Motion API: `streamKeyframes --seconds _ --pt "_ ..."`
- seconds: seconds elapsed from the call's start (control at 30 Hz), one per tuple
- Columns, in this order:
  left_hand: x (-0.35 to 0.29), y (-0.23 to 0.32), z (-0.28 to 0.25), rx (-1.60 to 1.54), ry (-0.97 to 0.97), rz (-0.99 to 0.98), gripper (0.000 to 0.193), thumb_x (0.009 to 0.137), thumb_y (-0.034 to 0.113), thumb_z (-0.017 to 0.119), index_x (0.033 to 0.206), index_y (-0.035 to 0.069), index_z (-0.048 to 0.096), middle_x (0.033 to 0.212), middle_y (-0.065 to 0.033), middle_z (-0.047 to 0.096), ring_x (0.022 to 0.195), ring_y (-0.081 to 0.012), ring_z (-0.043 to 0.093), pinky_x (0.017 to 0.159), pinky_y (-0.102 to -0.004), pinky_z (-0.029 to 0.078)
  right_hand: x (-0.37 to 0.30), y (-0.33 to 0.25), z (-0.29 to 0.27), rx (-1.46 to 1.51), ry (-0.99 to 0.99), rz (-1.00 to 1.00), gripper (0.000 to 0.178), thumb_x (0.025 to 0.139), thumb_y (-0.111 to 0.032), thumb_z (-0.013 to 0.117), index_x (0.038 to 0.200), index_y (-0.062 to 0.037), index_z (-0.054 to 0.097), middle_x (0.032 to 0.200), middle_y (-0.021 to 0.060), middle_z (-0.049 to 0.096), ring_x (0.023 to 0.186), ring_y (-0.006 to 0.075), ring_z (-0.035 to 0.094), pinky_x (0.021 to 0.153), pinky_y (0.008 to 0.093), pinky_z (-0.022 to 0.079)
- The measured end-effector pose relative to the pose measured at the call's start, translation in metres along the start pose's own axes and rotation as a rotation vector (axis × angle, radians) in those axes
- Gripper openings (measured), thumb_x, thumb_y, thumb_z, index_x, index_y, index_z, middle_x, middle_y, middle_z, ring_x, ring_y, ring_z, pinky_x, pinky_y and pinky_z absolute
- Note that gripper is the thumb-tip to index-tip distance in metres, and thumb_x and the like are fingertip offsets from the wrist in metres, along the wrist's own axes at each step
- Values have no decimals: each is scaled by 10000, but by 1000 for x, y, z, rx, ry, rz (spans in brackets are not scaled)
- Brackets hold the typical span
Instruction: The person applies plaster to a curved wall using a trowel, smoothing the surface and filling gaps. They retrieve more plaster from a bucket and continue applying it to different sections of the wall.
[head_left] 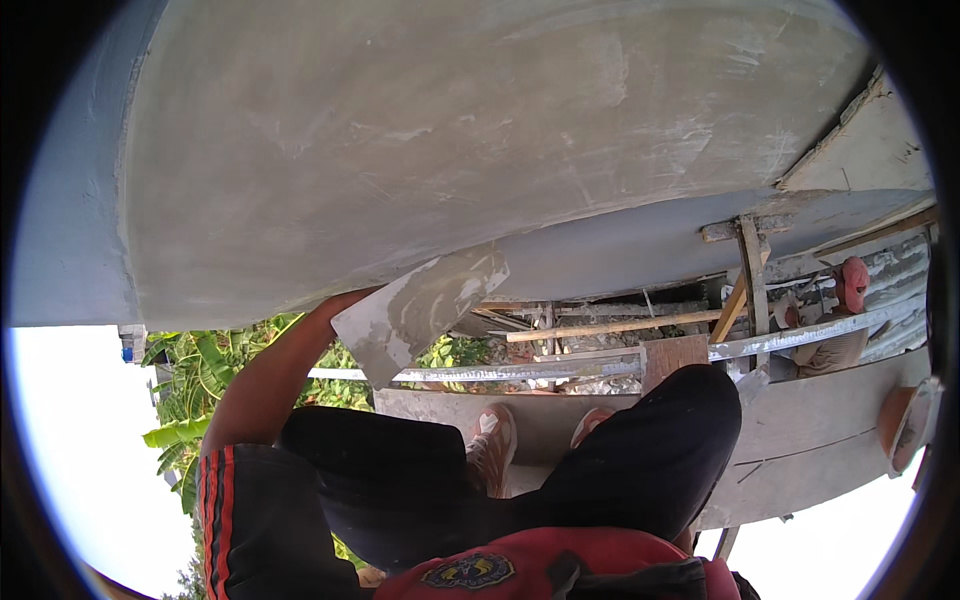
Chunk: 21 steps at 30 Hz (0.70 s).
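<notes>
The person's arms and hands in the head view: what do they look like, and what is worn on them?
Only the left arm shows. It is bare from the short sleeve down. The sleeve is black with thin red stripes along it. The left hand is mostly hidden behind a grey plastering board, so a glove or ring cannot be told. The right arm and hand are not in view.

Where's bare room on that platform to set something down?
Bare board to the right of the right knee, up to the orange pan at the rim. Crowded: shoes fill the middle, left hand holds the trowel against the wall.
</notes>
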<state>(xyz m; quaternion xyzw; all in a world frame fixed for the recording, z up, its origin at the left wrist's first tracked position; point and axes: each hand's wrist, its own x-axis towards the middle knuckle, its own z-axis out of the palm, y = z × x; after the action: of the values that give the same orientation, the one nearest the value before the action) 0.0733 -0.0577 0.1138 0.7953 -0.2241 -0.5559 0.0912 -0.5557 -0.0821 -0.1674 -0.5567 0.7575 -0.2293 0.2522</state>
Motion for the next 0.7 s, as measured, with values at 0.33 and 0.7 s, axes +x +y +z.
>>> streamKeyframes --seconds 0.33,0.7 --pt "45 -161 1 -274 -69 -5 407 1111 353 561 1374 77 705 1249 -85 743 1105 -183 692 957 -360 549 26 -19 -17 -111 -16 -100 555 1011 -366 717 1304 81 569 1106 254 703 1006 438 685 879 545 527" --pt "-24 -450 139 -503 371 149 387 982 257 704 1274 4 714 1191 -151 779 1094 -204 699 962 -395 544 89 -68 -11 -304 -80 -219 556 1004 -363 724 1299 82 571 1088 242 705 983 419 688 866 537 532"
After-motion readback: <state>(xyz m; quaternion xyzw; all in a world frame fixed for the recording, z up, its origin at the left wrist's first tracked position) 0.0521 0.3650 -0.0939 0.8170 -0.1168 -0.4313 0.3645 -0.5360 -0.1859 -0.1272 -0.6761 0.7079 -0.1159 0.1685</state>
